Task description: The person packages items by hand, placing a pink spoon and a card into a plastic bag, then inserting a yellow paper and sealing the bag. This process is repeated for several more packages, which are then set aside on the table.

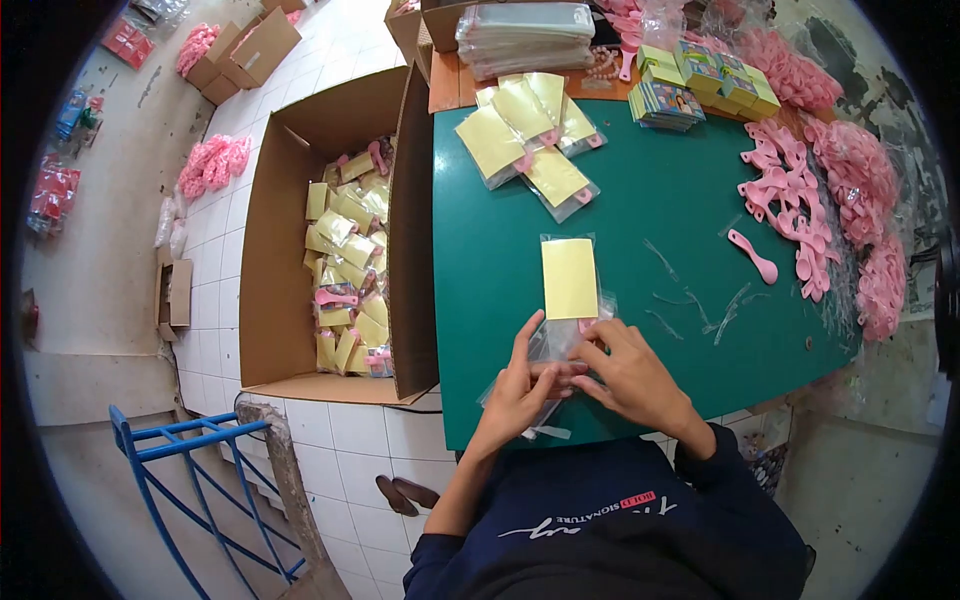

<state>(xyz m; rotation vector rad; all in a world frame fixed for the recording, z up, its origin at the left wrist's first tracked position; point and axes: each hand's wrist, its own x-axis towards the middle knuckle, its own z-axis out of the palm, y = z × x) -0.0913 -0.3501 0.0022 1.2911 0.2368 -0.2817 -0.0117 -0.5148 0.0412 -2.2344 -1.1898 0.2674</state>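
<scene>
On the green table (650, 200) lies a clear plastic packet with a yellow card (569, 278) inside it, its lower end under my fingers. My left hand (523, 385) pinches the packet's clear flap from the left. My right hand (630, 372) presses on the same flap from the right, near a pink piece inside. Both hands touch each other over the packet's open end near the table's front edge.
Finished yellow-card packets (530, 135) lie at the table's back left. Loose pink handled pieces (790, 205) pile up on the right, with one pink piece (752, 256) apart. Coloured card stacks (700, 78) stand behind. An open cardboard box (345, 255) of packets sits on the floor to the left.
</scene>
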